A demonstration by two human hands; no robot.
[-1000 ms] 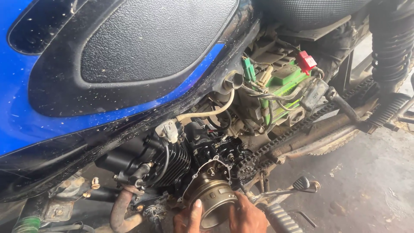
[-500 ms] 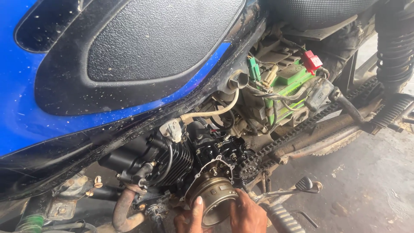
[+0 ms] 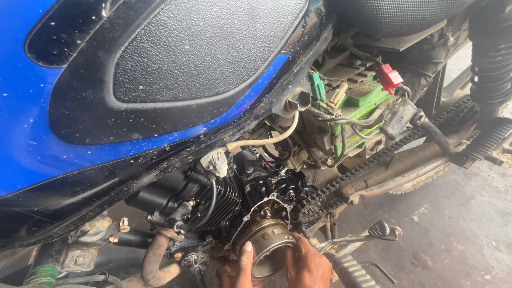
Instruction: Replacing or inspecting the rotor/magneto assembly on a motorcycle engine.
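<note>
Round metal drum [image 3: 265, 246] sits at the open side of the black engine [image 3: 224, 197], gripped between both hands. Left hand [image 3: 237, 269] thumb presses its rim, fingers curled below. Right hand [image 3: 308, 264] fingers wrap its right edge. Drive chain [image 3: 373, 165] runs up-right of the fingers; rusty exhaust pipe [image 3: 154, 261] left of them; kick lever [image 3: 368, 234] just right.

Little has changed over the last second. The view has drifted slightly, so the motorcycle's engine [image 3: 234, 197] and the round metal drum [image 3: 265, 246] sit a touch further right. The left hand [image 3: 237, 269] has its thumb raised higher along the drum's rim than before. The right hand [image 3: 308, 264] has tightened against the drum's right side.
</note>
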